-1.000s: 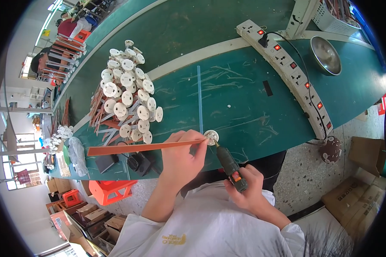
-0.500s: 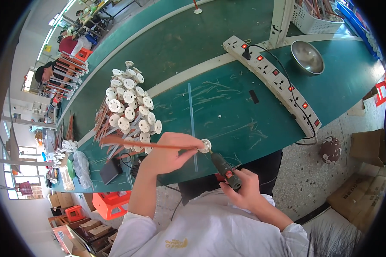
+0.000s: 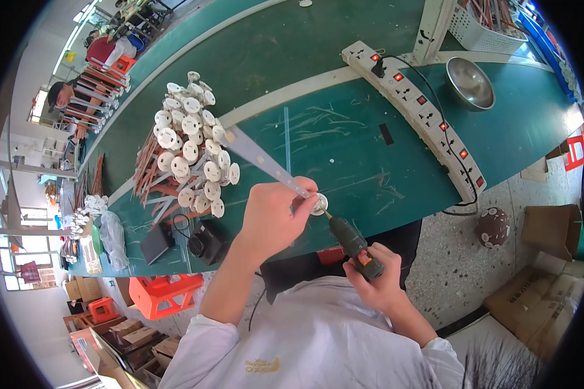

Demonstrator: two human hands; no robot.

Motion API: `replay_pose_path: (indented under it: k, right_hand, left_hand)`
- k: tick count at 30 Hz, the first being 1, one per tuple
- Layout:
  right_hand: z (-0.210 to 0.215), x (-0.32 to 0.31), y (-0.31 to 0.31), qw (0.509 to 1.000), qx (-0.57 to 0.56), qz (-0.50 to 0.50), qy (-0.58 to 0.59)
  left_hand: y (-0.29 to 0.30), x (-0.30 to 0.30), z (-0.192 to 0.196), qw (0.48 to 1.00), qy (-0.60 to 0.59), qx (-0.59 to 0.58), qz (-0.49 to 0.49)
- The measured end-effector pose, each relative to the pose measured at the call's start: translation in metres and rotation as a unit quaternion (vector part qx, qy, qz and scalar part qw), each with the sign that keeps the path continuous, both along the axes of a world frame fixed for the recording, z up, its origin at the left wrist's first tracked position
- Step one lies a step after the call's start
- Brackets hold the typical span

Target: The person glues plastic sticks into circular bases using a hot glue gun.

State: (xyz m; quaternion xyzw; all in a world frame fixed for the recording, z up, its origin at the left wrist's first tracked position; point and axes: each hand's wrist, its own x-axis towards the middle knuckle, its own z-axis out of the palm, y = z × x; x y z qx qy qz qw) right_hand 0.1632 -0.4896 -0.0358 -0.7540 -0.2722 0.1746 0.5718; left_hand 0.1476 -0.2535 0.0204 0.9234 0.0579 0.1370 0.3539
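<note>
My left hand [image 3: 276,214] pinches a flat pale strip with small yellowish squares [image 3: 259,159], like an LED strip. Its near end meets a small round white cap [image 3: 319,204] at my fingertips; the strip's far end reaches up-left toward a pile of similar caps. In my right hand [image 3: 381,279] is a dark green glue gun [image 3: 348,238], fingers wrapped round its body. The gun's thin nozzle points at the cap, close to its rim; whether it touches, I cannot tell. The heaped white caps on strips [image 3: 190,150] lie left of my hands.
A long power strip [image 3: 414,104] with lit switches crosses the green table [image 3: 344,149], beside a metal bowl [image 3: 470,84]. Thin pale strands litter the tabletop. A black box-shaped device [image 3: 207,241] is near my left forearm. Another person [image 3: 65,97] sits at far left.
The strip in my left hand has turned from its reddish-brown side, pointing left, to its pale side, pointing up-left. Both hands, with the cap and glue gun, appear slightly further right.
</note>
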Motion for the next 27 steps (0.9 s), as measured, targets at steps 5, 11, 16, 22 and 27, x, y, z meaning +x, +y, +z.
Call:
replay_pose_path:
  k: [5, 11, 16, 22, 27]
  right_hand:
    - [-0.011, -0.006, 0.008, 0.995, -0.027, -0.01, -0.099]
    - [-0.012, -0.007, 0.013, 0.994, -0.038, -0.021, -0.102]
    - [-0.013, -0.006, 0.016, 0.993, -0.026, -0.022, -0.111]
    - [-0.013, -0.005, 0.015, 0.994, -0.032, -0.013, -0.099]
    - [-0.015, -0.008, 0.017, 0.993, -0.034, -0.016, -0.108]
  left_hand:
    - [-0.004, -0.004, -0.006, 1.0, 0.004, -0.015, 0.028]
    - [-0.005, -0.002, -0.006, 0.999, 0.006, 0.018, 0.036]
    - [-0.005, -0.005, -0.006, 0.999, 0.006, 0.026, 0.036]
    - [-0.004, -0.001, -0.005, 0.999, -0.006, 0.033, 0.032]
    - [-0.004, -0.001, -0.004, 0.999, -0.014, 0.023, 0.032]
